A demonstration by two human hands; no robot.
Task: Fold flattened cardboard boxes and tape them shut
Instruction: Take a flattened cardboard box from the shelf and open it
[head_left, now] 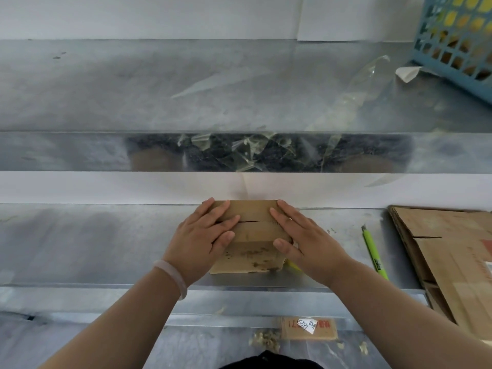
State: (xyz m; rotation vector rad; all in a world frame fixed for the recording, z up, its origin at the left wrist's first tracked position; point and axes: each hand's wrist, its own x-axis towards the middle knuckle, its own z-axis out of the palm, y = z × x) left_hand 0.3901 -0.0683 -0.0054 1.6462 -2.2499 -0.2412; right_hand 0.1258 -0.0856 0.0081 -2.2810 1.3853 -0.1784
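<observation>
Soft, even indoor light, dull glare on the steel shelf (80, 153), wide-angle bending, slight overall softness.

Metal bench (93, 235) with small box (250, 212), green tool (372, 251), flattened cardboard (452, 251)

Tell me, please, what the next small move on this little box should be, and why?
Probably hold the flaps down with the left hand alone and reach the right hand up for a clear tape strip hanging from the shelf edge. Both hands press flat on the small box, its flaps are closed, and the seam between them looks untaped.
</observation>
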